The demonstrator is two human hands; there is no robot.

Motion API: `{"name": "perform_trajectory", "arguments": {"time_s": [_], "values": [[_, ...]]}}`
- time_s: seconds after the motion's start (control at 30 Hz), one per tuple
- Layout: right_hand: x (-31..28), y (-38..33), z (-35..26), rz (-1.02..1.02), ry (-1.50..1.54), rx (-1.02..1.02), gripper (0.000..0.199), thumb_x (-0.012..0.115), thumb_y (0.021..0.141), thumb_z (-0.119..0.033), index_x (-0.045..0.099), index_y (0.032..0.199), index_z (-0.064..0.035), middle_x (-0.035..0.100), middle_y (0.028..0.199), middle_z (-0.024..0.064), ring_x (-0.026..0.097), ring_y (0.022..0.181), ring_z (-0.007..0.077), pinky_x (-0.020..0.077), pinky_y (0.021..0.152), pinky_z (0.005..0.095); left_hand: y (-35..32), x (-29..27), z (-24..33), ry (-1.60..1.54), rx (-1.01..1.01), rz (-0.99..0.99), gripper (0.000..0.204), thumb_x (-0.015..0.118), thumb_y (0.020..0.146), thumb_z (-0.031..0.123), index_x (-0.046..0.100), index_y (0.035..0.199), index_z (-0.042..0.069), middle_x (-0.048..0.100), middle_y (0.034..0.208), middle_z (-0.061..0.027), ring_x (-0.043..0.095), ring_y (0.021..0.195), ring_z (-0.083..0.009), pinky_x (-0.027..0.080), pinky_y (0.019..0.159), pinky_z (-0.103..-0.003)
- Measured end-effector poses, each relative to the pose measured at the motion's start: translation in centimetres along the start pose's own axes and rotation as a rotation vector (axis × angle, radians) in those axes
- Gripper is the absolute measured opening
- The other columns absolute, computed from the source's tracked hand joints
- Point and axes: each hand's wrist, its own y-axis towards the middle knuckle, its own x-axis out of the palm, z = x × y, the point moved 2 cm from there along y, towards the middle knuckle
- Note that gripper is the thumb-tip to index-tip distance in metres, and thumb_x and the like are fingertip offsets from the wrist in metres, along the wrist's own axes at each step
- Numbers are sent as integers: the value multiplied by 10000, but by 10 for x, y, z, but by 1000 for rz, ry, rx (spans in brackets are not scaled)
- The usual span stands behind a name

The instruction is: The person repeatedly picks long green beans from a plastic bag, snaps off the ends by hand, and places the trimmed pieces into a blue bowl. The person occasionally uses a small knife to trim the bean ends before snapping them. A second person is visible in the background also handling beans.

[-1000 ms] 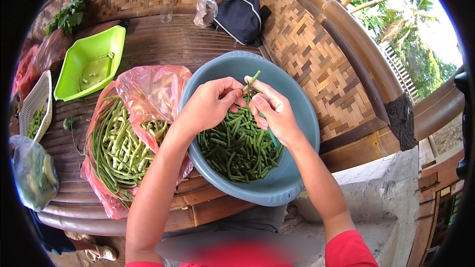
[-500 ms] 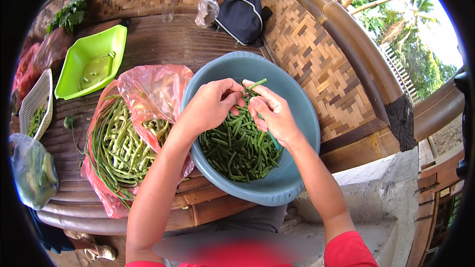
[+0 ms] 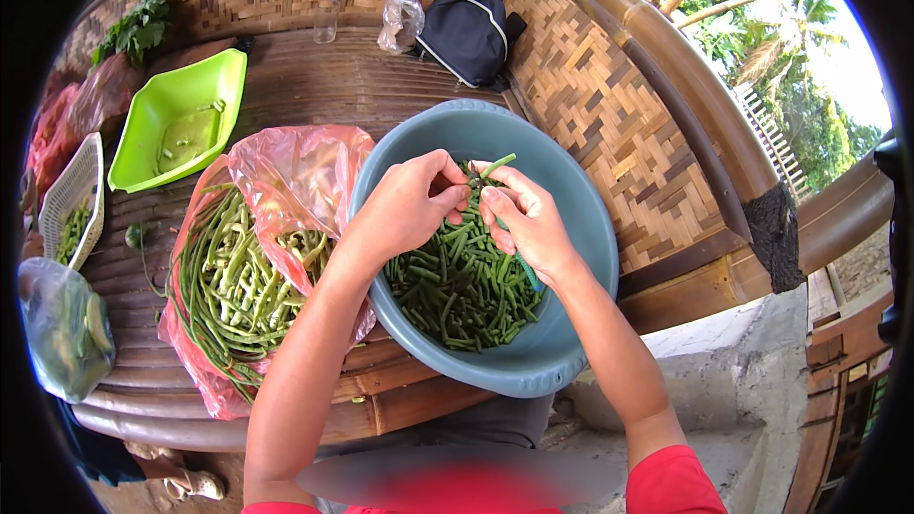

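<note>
A slim green bean length (image 3: 498, 165) is up between my two hands, over the far half of the basin. My left hand (image 3: 417, 202) is nearly closed, thumb and fingers pinched on the bean's near end; the exact contact is partly hidden. My right hand (image 3: 522, 214) is curled around a small tool with a green handle (image 3: 533, 278), its working end too obscured to tell. Below: a heap of short green bean pieces (image 3: 457, 300) covers the floor of the wide blue-grey round plastic basin (image 3: 579, 228); a good share looks done. Left over: long uncut green beans (image 3: 202, 324) looped along the edge of a translucent pink plastic bag (image 3: 303, 164), beside paler beans (image 3: 249, 300). Room: bare basin wall to the right and far side; the bag crowds the left rim; the woven bamboo panel (image 3: 609, 124) limits reach beyond the right rim, with open space above the basin.
</note>
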Motion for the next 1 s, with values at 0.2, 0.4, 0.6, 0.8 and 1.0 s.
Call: {"name": "perform_trajectory", "arguments": {"time_s": [0.2, 0.4, 0.6, 0.8, 1.0], "values": [[-8, 3, 1, 176, -18, -27, 391, 567, 1046, -221, 540, 1405, -67, 535, 795, -5, 422, 531, 29, 348, 457, 187, -2, 0, 11, 3, -45, -13, 82, 607, 985, 55, 581, 978, -22, 647, 782, -51, 674, 727, -131, 542, 661, -267], [-8, 0, -3, 141, 80, -82, 587, 577, 1042, -211, 324, 1560, -98, 564, 777, 1, 427, 518, 29, 347, 441, 190, 0, 0, 8, -30, -32, 0, 99, 535, 1016, 37, 569, 1082, -29, 650, 850, -78, 682, 750, -148, 544, 679, -270], [-4, -1, -2, 7, 8, -61, 530, 533, 1059, -214, 362, 1543, -82, 561, 769, 5, 417, 511, 33, 359, 461, 190, 5, 3, -6, -177, 9, -1, 95, 523, 1014, 25, 563, 1058, -49, 691, 877, -111, 729, 820, -182, 568, 709, -287], [-4, -2, -1, -76, 80, 48, 506, 537, 1056, -200, 395, 1520, -55, 554, 781, -8, 429, 525, 32, 345, 455, 193, 3, 1, 5, -159, -51, -45, 86, 519, 1028, 35, 537, 1058, -43, 686, 904, -122, 725, 793, -185, 574, 693, -276], [-3, -3, -3, -58, 61, 9, 449, 525, 1059, -199, 453, 1476, -46, 549, 783, -8, 424, 523, 28, 348, 456, 190, 0, 0, 10, -109, -93, -93, 103, 552, 1022, 66, 547, 1052, -32, 671, 855, -95, 683, 679, -151, 526, 592, -262]]}}
